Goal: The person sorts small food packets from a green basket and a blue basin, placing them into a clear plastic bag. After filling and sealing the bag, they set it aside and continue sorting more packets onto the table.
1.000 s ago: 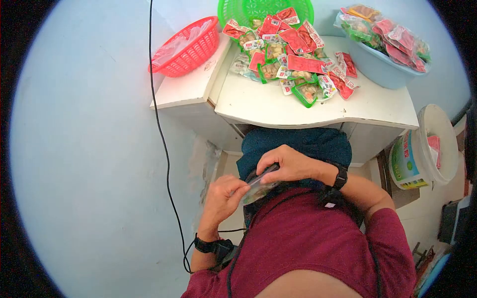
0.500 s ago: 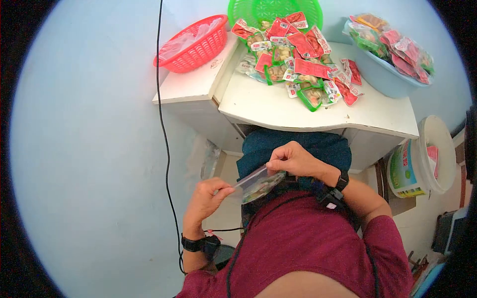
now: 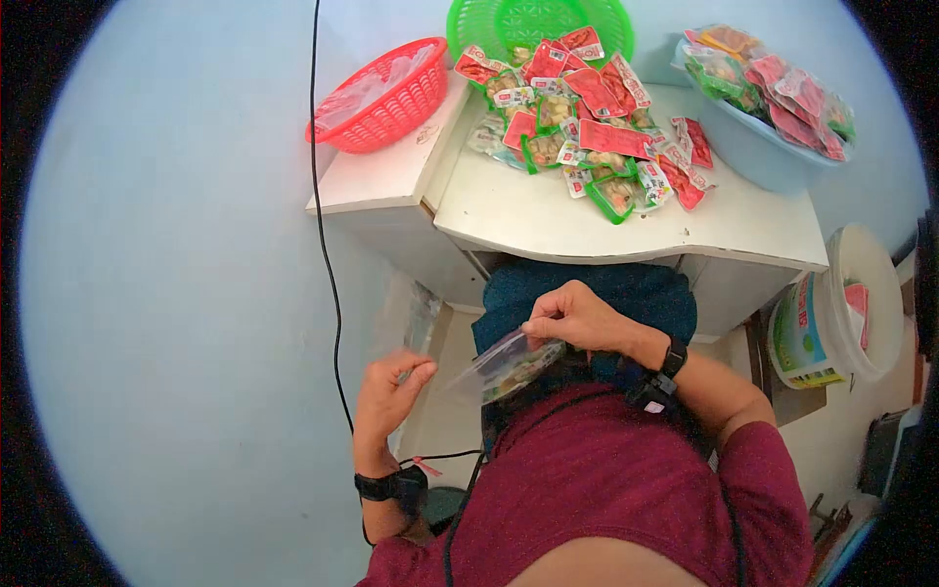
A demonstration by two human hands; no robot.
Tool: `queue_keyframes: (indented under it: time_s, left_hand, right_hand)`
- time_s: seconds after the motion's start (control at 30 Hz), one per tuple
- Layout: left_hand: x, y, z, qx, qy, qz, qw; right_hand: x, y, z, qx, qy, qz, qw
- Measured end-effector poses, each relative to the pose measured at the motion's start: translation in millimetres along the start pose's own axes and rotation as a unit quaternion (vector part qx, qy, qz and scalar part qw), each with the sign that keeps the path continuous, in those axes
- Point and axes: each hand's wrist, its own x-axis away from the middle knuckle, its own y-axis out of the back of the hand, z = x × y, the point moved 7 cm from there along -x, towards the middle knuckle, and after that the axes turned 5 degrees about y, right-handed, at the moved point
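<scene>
A clear plastic zip bag (image 3: 511, 370) hangs over my lap, with something green and whitish inside that I cannot make out. My right hand (image 3: 579, 318) pinches its upper right corner between thumb and fingers. To the left of the bag, my left hand (image 3: 393, 391) is apart from it, its thumb pressed against curled fingers and nothing visible in them. Beyond both hands, a heap of small food packets (image 3: 587, 122), some red and some clear with green edges, lies on the white table (image 3: 548, 220).
A red basket (image 3: 401, 108) holding clear bags stands at the back left. Behind the heap is a green basket (image 3: 616, 29). A blue basin (image 3: 763, 161) full of packets sits at the right, above a white bucket (image 3: 831, 338). A black cable (image 3: 328, 264) hangs at the left.
My left hand has let go of the bag's left end and moved left and slightly down. My right hand keeps its pinch on the bag, nearly in place.
</scene>
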Motion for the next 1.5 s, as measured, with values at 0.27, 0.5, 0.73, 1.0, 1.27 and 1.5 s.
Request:
queue_keyframes:
  time_s: [0.27, 0.5, 0.73, 1.0, 1.27, 1.5]
  left_hand:
    - [-1, -47, -58, 0.049, -0.116, -0.059, 0.990]
    - [-5, -59, -34, 0.083, -0.056, -0.017, 0.995]
    - [-4, -57, -32, 0.092, -0.036, 0.025, 0.995]
    - [-6, -61, -30, 0.100, -0.050, 0.028, 0.993]
    - [-6, -56, -25, 0.117, -0.027, 0.025, 0.992]
    - [-8, -57, -25, 0.143, -0.028, 0.041, 0.988]
  right_hand:
    - [-5, -19, -7, -0.022, 0.028, 0.031, 0.999]
    - [-3, -22, -3, -0.069, 0.021, 0.055, 0.996]
    - [-1, -10, -6, -0.078, -0.011, 0.041, 0.996]
    - [-4, -6, -16, -0.110, -0.013, 0.033, 0.993]
    - [-15, -2, -5, -0.079, -0.001, 0.059, 0.995]
    - [-15, -2, -15, -0.113, -0.042, 0.133, 0.984]
